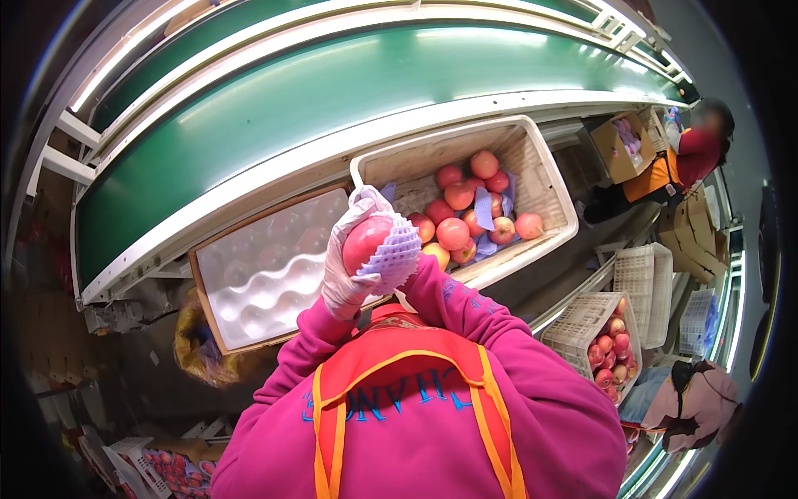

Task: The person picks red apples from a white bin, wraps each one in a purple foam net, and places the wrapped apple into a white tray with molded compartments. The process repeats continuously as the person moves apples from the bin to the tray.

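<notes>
A large red apple (364, 243) is half covered by a lilac foam net sleeve (399, 254), held up close in front of my chest. My left hand (339, 270), in a whitish glove, is closed round the apple's left side. My right sleeve (439, 291) reaches up to the foam net from the other side, but the net and apple hide the fingers of my right hand. Beyond lies a white plastic crate (544, 179) holding several loose apples (453, 234) and some lilac foam nets (483, 208).
A cardboard box with a white moulded tray (249, 312) sits at my left. A green conveyor belt (274, 100) curves across behind. At right are a crate of apples (611, 353), a stacked white crate (644, 287), and a person in an orange apron (657, 179). Another person (690, 407) is lower right.
</notes>
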The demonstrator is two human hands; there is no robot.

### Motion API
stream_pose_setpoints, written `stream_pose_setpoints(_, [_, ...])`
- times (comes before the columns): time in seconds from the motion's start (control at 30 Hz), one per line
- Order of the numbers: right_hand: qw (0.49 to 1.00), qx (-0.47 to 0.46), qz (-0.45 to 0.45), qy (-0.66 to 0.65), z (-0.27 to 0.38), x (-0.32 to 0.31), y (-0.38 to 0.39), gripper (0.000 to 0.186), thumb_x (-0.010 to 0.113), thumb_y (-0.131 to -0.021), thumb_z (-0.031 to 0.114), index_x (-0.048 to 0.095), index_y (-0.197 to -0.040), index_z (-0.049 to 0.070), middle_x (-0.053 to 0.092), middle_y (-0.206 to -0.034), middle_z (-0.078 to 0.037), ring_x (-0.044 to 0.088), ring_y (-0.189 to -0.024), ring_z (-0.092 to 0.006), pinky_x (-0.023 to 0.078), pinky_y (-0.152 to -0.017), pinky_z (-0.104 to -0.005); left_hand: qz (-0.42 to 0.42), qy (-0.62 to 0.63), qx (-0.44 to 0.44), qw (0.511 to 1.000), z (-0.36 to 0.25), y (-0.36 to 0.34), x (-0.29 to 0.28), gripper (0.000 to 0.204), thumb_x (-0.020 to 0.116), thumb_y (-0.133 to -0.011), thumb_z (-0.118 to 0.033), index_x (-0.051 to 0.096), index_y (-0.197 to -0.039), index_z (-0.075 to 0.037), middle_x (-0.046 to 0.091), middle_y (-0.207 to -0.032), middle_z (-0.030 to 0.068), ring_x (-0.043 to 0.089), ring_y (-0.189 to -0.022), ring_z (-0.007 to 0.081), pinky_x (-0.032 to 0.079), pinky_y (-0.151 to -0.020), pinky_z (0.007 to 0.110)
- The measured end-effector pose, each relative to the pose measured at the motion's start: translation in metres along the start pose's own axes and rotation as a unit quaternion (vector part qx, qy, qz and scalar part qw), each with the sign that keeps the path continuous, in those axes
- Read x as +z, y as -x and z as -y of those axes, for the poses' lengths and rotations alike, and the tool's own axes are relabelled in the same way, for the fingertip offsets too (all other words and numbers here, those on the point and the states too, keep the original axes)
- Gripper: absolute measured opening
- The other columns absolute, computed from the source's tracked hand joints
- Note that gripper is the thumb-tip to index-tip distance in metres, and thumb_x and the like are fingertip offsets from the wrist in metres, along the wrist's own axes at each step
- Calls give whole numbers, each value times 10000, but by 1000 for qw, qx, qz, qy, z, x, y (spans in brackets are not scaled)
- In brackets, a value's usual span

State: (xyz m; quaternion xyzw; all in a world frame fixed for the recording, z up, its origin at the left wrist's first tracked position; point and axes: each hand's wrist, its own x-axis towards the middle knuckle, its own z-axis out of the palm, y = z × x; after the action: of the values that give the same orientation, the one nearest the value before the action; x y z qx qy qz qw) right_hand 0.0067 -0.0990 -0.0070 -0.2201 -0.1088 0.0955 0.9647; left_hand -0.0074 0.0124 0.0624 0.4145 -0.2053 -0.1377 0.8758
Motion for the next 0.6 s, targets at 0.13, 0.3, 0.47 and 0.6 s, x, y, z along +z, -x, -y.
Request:
stream_pose_setpoints(0.13, [995,64,-47,66,3,8,-5,308,477,-967,193,509,-1243,60,611,-984,-45,594,-934,-151,480,-868,-322,25,-22,-17,999,-18,6,6,963,871,-552,-198,377,-1365,-49,468,-1295,127,489,-1191,250,377,-1022,366])
stream_pose_setpoints(0.3, [950,241,-148,132,43,15,-5,355,503,-962,214,492,-1289,74,611,-982,-36,592,-938,-137,474,-883,-309,129,-241,-13,962,-21,16,-21,1042,895,-489,-261,369,-1360,-30,416,-1371,142,408,-1275,274,334,-1053,385])
stream_pose_setpoints(0.47, [909,244,-101,322,58,39,37,591,579,-897,160,309,-1416,78,453,-1333,-92,404,-1257,-190,339,-1052,-311,134,-484,80,861,-40,11,-13,1181,885,-469,-234,233,-1435,-42,412,-1348,201,435,-1224,333,350,-1020,422])
stream_pose_setpoints(0.6, [942,188,-126,246,46,73,48,926,745,-731,148,198,-1475,87,440,-1345,-112,431,-1243,-220,337,-1051,-352,51,-246,-43,967,-24,29,-25,1144,831,-533,-382,211,-1430,-33,439,-1309,191,481,-1169,309,384,-995,408])
